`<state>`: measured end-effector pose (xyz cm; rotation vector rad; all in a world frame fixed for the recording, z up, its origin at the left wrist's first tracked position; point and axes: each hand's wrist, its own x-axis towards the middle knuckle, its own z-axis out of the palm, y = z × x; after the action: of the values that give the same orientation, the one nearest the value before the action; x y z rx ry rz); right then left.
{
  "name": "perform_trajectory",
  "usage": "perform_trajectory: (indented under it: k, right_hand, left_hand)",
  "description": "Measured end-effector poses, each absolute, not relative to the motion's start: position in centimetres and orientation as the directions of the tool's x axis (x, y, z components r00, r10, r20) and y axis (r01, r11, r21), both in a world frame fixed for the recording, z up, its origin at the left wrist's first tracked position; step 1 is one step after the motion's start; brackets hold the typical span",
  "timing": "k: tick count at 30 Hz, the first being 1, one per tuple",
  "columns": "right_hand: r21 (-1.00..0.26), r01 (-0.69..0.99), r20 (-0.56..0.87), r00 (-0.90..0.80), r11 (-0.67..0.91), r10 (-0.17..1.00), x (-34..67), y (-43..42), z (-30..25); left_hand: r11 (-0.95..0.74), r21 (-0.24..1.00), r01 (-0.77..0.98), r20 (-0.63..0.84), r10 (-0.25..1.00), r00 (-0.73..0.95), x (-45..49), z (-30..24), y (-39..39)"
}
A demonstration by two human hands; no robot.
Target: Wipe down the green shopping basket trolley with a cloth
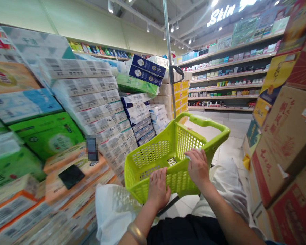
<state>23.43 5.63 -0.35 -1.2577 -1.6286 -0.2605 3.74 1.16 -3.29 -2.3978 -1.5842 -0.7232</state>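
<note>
A lime-green plastic shopping basket (206,127) sits tilted in front of me, empty as far as I can see. My left hand (158,187) grips its near rim, fingers curled over the edge. My right hand (197,168) holds the rim a little further right, fingers wrapped over it too. A bangle circles my left wrist. White fabric lies under and beside the basket.
Stacked tissue and paper packs (91,102) fill the left side. A black phone (71,176) lies on one orange pack. Cardboard boxes (283,136) are piled on the right. A metal pole (170,58) rises behind the basket. Product shelves (226,78) line the far aisle.
</note>
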Motion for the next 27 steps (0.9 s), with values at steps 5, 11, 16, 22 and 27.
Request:
perform_trajectory:
  k: [5, 11, 16, 22, 27]
  right_hand:
    - [-0.391, 0.771, 0.777, -0.017, 0.503, 0.630, 20.3, 4.8, -1.2]
    - [-0.367, 0.718, 0.744, -0.155, 0.591, 0.650, 18.6, 3.9, -1.3]
    - [-0.394, 0.773, 0.776, -0.010, 0.497, 0.630, 22.3, 4.8, -0.4]
    - [-0.382, 0.742, 0.764, -0.081, 0.551, 0.640, 19.5, 4.0, -1.4]
    - [-0.387, 0.690, 0.756, -0.142, 0.612, 0.639, 17.1, 3.1, -2.0]
  left_hand:
    - [-0.417, 0.116, 0.901, 0.496, 0.811, 0.311, 3.9, -3.4, 1.2]
    - [-0.415, 0.104, 0.904, 0.468, 0.822, 0.323, 3.2, -3.3, 1.1]
    - [-0.408, 0.137, 0.902, 0.484, 0.822, 0.299, 3.6, -3.1, 0.9]
    - [-0.413, 0.144, 0.899, 0.470, 0.828, 0.305, 4.0, -3.1, 0.9]
    - [-0.428, 0.126, 0.895, 0.461, 0.824, 0.330, 3.7, -3.3, 0.9]
